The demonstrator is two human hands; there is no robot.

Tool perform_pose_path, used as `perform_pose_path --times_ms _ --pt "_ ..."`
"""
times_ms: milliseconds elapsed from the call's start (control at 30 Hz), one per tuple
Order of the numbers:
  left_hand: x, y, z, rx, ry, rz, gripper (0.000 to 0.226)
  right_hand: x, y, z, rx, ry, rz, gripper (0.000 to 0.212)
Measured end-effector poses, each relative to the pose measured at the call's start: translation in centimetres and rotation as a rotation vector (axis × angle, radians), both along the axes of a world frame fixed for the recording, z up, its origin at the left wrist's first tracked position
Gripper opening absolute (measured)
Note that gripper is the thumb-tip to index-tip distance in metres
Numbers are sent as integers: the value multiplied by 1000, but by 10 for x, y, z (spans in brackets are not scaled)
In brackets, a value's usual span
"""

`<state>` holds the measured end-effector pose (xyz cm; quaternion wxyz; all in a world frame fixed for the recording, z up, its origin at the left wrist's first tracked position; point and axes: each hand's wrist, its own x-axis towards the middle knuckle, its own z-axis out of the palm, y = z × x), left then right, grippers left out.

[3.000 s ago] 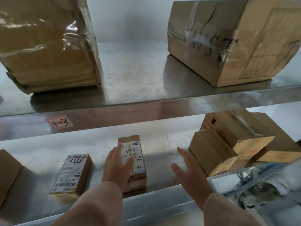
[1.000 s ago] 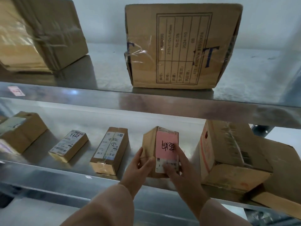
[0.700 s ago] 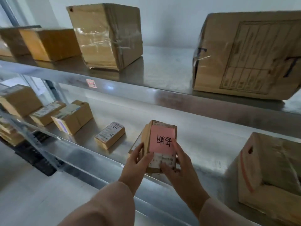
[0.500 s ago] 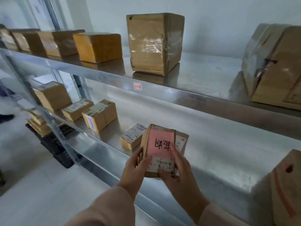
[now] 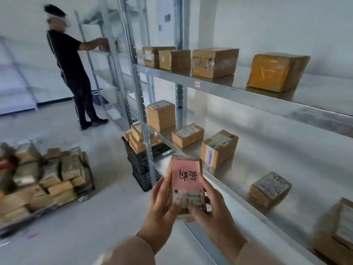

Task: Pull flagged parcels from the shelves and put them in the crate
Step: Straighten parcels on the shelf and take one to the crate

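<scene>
While both hands hold it up in front of the rack, the flagged parcel [image 5: 186, 176] stands upright in the air, clear of the middle shelf [image 5: 240, 190], its pink slip with handwritten marks facing the camera above a white printed label. The left hand [image 5: 162, 209] grips the parcel's left edge, its fingers [image 5: 158, 190] curled round the side and the thumb pressed on the label. The right hand [image 5: 215, 215] grips the right edge and lower corner, its fingers [image 5: 208, 188] wrapped along the side. Just left of the parcel, a black crate [image 5: 139, 165] sits on the floor at the end of the rack, with small brown boxes [image 5: 136, 138] stacked at its top. Four other cardboard boxes lie apart along the middle shelf, and bigger ones line the upper shelf [image 5: 267, 100]. Further left on the floor, a wire cart [image 5: 57, 175] is piled with parcels. Another person [image 5: 70, 64] in black reaches into a far rack.
</scene>
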<state>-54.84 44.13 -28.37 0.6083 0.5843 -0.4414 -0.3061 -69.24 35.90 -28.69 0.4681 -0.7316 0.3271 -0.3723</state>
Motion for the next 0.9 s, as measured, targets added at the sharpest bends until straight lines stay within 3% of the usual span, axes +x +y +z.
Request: perform_pose_path --times_ms 167,467,600,900 --pt "85 30 -3 27 -63 138 47 88 10 -5 5 59 140 77" --pt "198 30 -19 153 -80 254 56 211 -18 -7 39 156 370 73" --pt "252 -2 -31 165 -44 289 58 267 -53 -17 91 152 418 64" --pt "402 -137 -9 96 142 359 60 420 -187 6 103 197 498 73"
